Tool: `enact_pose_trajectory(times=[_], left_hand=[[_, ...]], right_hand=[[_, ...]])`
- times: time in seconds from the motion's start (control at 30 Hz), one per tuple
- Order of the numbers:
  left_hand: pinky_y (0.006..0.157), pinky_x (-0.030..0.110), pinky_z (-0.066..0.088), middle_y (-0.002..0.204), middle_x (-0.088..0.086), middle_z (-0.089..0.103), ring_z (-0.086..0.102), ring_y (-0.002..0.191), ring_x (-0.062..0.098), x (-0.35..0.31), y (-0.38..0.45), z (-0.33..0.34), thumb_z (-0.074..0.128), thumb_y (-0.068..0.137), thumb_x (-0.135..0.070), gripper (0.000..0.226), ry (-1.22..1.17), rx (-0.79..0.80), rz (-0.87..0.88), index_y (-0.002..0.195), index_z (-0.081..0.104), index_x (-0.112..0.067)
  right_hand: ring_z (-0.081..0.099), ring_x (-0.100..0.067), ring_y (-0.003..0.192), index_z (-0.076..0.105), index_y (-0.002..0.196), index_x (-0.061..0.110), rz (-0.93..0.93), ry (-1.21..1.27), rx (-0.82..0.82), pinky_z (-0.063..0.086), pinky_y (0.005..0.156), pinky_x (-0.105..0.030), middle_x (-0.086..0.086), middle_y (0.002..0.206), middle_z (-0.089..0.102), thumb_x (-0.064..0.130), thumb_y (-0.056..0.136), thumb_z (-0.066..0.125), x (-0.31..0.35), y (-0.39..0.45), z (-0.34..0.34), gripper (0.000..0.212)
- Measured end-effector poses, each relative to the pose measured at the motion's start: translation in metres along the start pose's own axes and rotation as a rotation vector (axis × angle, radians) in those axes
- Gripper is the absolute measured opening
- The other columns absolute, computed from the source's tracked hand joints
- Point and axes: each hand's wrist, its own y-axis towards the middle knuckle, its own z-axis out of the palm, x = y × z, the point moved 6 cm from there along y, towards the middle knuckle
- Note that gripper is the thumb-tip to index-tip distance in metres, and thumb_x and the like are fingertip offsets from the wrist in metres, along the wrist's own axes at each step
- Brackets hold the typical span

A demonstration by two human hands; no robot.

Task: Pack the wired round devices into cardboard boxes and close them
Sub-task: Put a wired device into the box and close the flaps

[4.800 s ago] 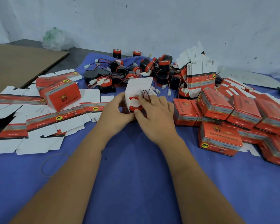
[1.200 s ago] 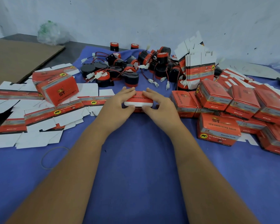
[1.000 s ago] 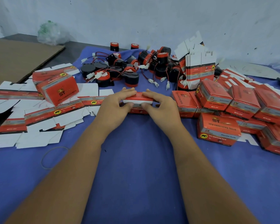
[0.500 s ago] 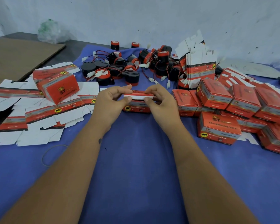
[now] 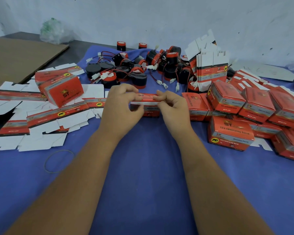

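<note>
Where the blue cloth [image 5: 143, 167] meets its left edge, flattened box blanks [image 5: 46, 119] are spread white side up, with one assembled red box [image 5: 61, 89] set on them and a rubber band [image 5: 59, 161] lying nearer the front edge. Behind, toward the far left corner, a brown cardboard sheet [image 5: 19, 60] and a clear plastic bag [image 5: 53, 32] are seen. At the middle of the cloth, a red cardboard box [image 5: 147, 103] is held between both hands: its lid flap is pinched by the curled fingers of the left hand [image 5: 120, 106] and of the right hand [image 5: 174, 107]. Beyond it, toward the far edge, the wired round devices [image 5: 139, 68] are heaped. An upright stack of folded blanks [image 5: 211, 70] stands to their right. Closed red boxes [image 5: 248, 116] are piled along the right edge.
</note>
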Motion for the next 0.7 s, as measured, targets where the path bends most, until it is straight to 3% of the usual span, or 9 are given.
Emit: enact_pose_trajectory(times=[0.07,0.13,0.2,0.27,0.33,0.43,0.53,0.7], left_hand=[[0.085,0.026,0.040,0.100,0.010,0.065,0.056,0.096,0.029,-0.006,0.001,0.004,0.076,0.076,-0.005,0.020,0.101,0.041,0.080,0.096,0.074,-0.003],[0.076,0.040,0.046,0.093,0.012,0.065,0.057,0.087,0.033,-0.010,0.001,0.004,0.076,0.074,-0.001,0.020,0.135,0.036,0.116,0.094,0.075,-0.002],[0.072,0.044,0.048,0.089,0.014,0.066,0.058,0.083,0.035,-0.015,0.001,0.003,0.075,0.074,0.003,0.018,0.162,0.025,0.170,0.092,0.075,-0.001],[0.071,0.045,0.050,0.090,0.015,0.066,0.058,0.083,0.037,-0.020,0.000,0.004,0.072,0.076,0.006,0.017,0.174,0.031,0.206,0.092,0.075,0.002],[0.070,0.047,0.050,0.090,0.016,0.066,0.058,0.082,0.038,-0.022,0.000,0.004,0.070,0.077,0.007,0.017,0.188,0.035,0.203,0.093,0.074,0.003],[0.068,0.040,0.042,0.086,0.014,0.064,0.057,0.078,0.036,-0.022,0.001,0.004,0.069,0.076,0.004,0.018,0.254,0.025,0.166,0.092,0.075,-0.001],[0.072,0.034,0.029,0.082,0.009,0.060,0.054,0.077,0.033,-0.023,0.000,0.004,0.069,0.075,0.000,0.015,0.315,0.012,0.128,0.088,0.074,-0.007],[0.074,0.037,0.031,0.083,0.008,0.056,0.053,0.081,0.031,-0.024,-0.001,0.008,0.068,0.078,-0.005,0.010,0.374,0.024,0.099,0.087,0.069,-0.008]], right_hand=[[0.055,-0.004,0.122,0.065,0.079,0.023,-0.033,-0.086,-0.008,0.049,0.101,-0.037,-0.005,0.130,0.063,-0.003,0.089,0.050,0.000,-0.001,0.000,0.032],[0.061,0.000,0.098,0.068,0.085,0.019,-0.082,-0.225,-0.028,0.054,0.090,-0.039,0.000,0.132,0.061,0.002,0.089,0.054,0.002,-0.002,-0.002,0.023],[0.056,-0.007,0.093,0.069,0.090,0.008,-0.232,-0.415,-0.080,0.053,0.081,-0.042,-0.003,0.124,0.060,0.005,0.087,0.058,0.013,-0.003,-0.004,0.012],[0.054,-0.022,0.093,0.068,0.085,-0.001,-0.407,-0.602,-0.113,0.051,0.073,-0.045,-0.010,0.105,0.058,0.004,0.084,0.061,0.025,-0.007,-0.001,0.008],[0.053,-0.028,0.085,0.065,0.084,-0.002,-0.454,-0.739,-0.108,0.050,0.065,-0.046,-0.012,0.092,0.056,0.004,0.083,0.061,0.030,-0.009,0.003,0.008],[0.053,-0.027,0.082,0.067,0.090,0.002,-0.446,-0.831,-0.121,0.049,0.063,-0.045,-0.011,0.089,0.056,0.007,0.085,0.061,0.031,-0.010,0.004,0.009],[0.052,-0.027,0.079,0.065,0.083,0.001,-0.471,-0.834,-0.136,0.047,0.059,-0.040,-0.011,0.085,0.055,0.008,0.084,0.062,0.034,-0.011,0.005,0.007],[0.052,-0.025,0.081,0.066,0.080,-0.001,-0.499,-0.729,-0.151,0.047,0.062,-0.038,-0.008,0.087,0.053,0.002,0.079,0.064,0.030,-0.011,0.005,0.004]])
